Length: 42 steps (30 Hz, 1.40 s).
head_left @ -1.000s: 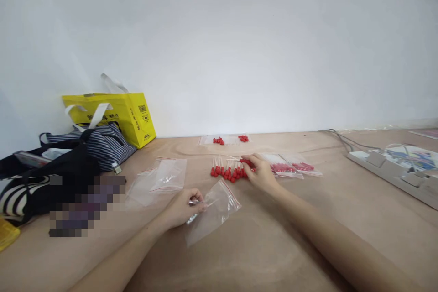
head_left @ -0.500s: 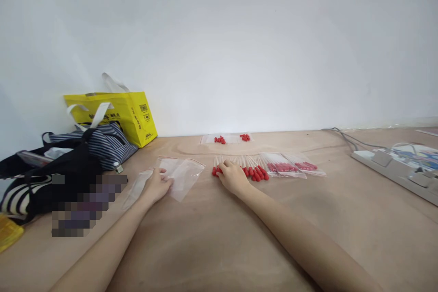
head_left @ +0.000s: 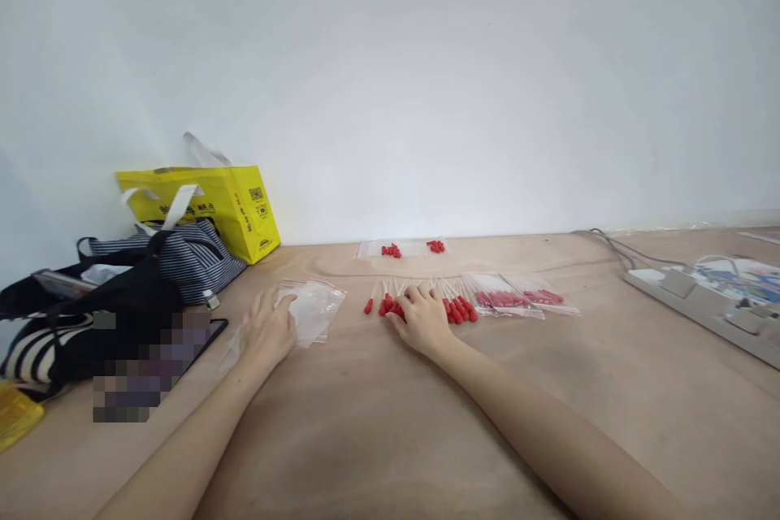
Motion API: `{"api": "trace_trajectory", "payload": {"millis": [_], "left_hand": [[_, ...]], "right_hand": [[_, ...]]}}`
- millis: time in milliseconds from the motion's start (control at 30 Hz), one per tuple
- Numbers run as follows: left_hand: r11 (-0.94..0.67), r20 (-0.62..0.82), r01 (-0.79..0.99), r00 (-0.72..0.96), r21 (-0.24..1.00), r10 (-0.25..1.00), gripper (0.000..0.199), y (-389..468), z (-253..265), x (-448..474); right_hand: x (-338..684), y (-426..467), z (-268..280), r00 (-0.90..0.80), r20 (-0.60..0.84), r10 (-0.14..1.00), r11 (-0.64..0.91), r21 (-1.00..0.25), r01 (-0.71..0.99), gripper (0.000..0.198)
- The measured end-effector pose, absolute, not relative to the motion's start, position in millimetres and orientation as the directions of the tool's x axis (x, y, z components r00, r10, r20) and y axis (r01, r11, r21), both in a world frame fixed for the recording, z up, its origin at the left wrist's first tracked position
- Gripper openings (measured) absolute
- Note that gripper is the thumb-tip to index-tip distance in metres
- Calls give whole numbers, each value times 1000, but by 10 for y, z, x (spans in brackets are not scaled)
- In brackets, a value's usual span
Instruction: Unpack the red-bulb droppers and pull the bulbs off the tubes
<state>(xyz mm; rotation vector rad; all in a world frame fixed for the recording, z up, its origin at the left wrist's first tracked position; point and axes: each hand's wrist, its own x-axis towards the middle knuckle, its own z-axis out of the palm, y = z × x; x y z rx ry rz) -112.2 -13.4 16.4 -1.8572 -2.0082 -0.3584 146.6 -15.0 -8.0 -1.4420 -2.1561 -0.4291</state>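
My left hand (head_left: pixel 266 331) is slightly blurred, its fingers apart at the left side of clear zip bags (head_left: pixel 317 310) lying flat on the table. Part of the plastic is hidden beneath that hand. To the right, my right hand (head_left: pixel 422 320) rests with spread fingers on a row of droppers (head_left: pixel 460 309) that have red bulbs and thin pale stems. It covers the middle of the row. A single dropper (head_left: pixel 369 306) lies at the row's left end, a little apart. Filled zip bags (head_left: pixel 509 298) with red-bulbed droppers overlap to the right of the row.
Farther back, against the wall, lie more bagged red-bulbed droppers (head_left: pixel 391 250). At left stand a yellow bag (head_left: pixel 244 211), a striped bag (head_left: pixel 198 260) and a black bag (head_left: pixel 140 292), with a pixelated phone-like object (head_left: pixel 158 370) before them. A power strip (head_left: pixel 707 305) lies at right.
My left hand has shifted left and its fingers have spread; the clear bags have moved slightly left. My right hand has moved a little right along the droppers, uncovering those at the left end.
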Motion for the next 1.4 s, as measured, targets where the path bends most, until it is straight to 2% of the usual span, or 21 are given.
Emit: {"api": "trace_trajectory", "payload": {"millis": [33,100,167,233,333,433,533,633,733,833,900,967,1033,1100,1133,1200,1267,1400], "left_hand": [[44,382,996,-11,-78,924,44,-132,141,-1099],[-20,152,999,26,-43,988,50,-112,82,-1068],[-9,-53,1000,9,11,999,54,-85,26,-1062],[10,-110,1000,-7,28,994,54,-72,-2,-1065],[24,-44,1000,-23,21,999,52,-98,21,-1043],[-6,115,1000,3,24,993,49,-155,75,-971],[-86,323,996,77,14,943,41,-205,90,-878],[-204,443,979,174,20,880,33,-234,56,-800],[-318,464,946,256,59,848,30,-257,22,-740],[-409,493,903,298,133,817,28,-312,27,-661],[-462,483,848,300,260,822,28,-385,48,-569],[-469,393,760,304,449,868,27,-487,69,-434],[-379,211,646,325,662,922,27,-602,80,-269],[-171,-23,492,363,853,932,30,-703,80,-97],[-39,-129,406,378,913,917,32,-741,80,-17],[207,-295,251,394,946,871,36,-786,85,120],[365,-394,149,399,919,828,39,-789,101,221],[485,-466,79,445,871,765,37,-727,160,312]], "right_hand": [[1539,-171,-74,-293,587,755,376,-21,926,27],[1751,-214,-70,-253,617,745,338,-22,941,27],[2044,-262,-81,-222,630,744,309,-30,950,25],[2383,-314,-104,-190,628,755,284,-52,958,24],[2871,-388,-146,-136,597,791,234,-89,968,35],[3218,-418,-185,-106,493,864,200,-141,970,42],[3390,-389,-214,-163,396,904,262,-211,942,39],[3435,-355,-223,-173,393,903,290,-263,920,31],[3410,-363,-193,-40,456,889,200,-308,930,28],[3325,-413,-118,191,608,771,49,-356,933,25],[3220,-472,-58,251,713,655,6,-336,942,25],[3073,-560,-11,178,779,601,36,-249,968,24],[2887,-678,10,4,777,629,148,-125,981,24],[2669,-810,5,-176,723,668,279,-25,960,28],[2551,-873,-5,-237,689,685,325,2,946,30],[2307,-980,-32,-358,582,731,426,20,904,30],[2068,-1051,-60,-418,467,779,490,-38,871,29],[1715,-1095,-62,-360,372,856,486,-341,805,25]]}}
